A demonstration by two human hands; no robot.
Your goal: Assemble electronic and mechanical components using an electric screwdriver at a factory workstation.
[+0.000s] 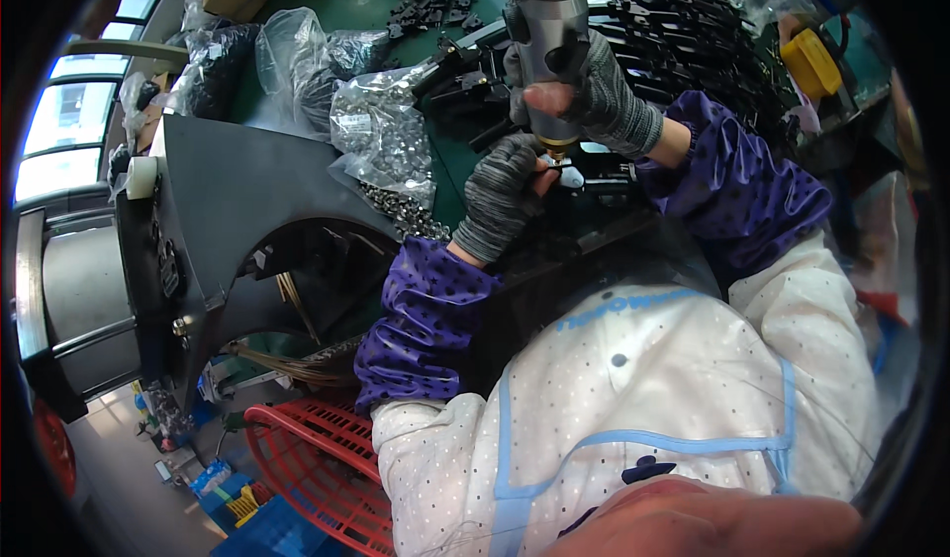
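So, closest to me is my white dotted apron with light blue straps (633, 399), and off to my lower left a red plastic slatted basket (317, 468) sits down by the floor. Purple dotted sleeve covers run up both forearms.

My left hand (500, 196), in a grey knit glove, is pinching a small black plastic part with a bit of bright metal on it (584, 173), fingers closed on it and holding it steady right under the tool tip. My right hand (584, 87), same kind of glove, is wrapped tight around the grey metal barrel of a hanging power screwdriver (547, 33), with its brass-coloured nose (557, 144) pointing straight down onto the part. I can't tell if the bit is actually seated; it's too small to make out.

Looks to me like I'm mid-fastening. Next move probably calls for keeping the driver dead vertical and the part from twisting.

A little further out, clear plastic bags of small shiny metal hardware (381, 132) lie on the green work mat (356, 3), some spilled loose. Beyond that a big pile of black plastic pieces (683, 33) and a yellow object (811, 62) far right.
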